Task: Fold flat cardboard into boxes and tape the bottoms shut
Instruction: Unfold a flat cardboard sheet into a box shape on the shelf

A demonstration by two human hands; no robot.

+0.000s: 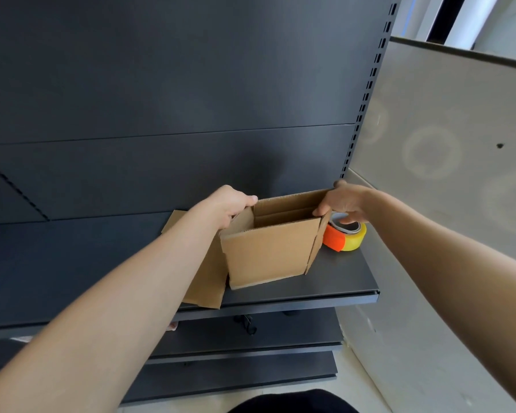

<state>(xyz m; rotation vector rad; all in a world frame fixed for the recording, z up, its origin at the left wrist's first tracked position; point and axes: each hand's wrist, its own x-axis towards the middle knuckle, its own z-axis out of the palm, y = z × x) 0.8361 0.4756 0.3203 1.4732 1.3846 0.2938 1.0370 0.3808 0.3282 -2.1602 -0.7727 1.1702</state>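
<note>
A small brown cardboard box (270, 251), opened into a square tube with its top flaps up, stands on the dark metal shelf (334, 281). My left hand (231, 204) grips its upper left edge, thumb over the rim. Its upper right corner is pinched by my right hand (344, 204). Under the box, to the left, lies a flat piece of cardboard (204, 281) that juts over the shelf's front edge. A roll of yellowish tape with an orange section (344, 236) rests on the shelf just right of the box, partly behind my right hand.
The shelf's dark back panel (191, 99) rises right behind the box. A slotted upright (367, 93) and a pale wall panel (447, 144) close off the right side. Lower shelves (245, 338) step out beneath, and a pale floor lies below them.
</note>
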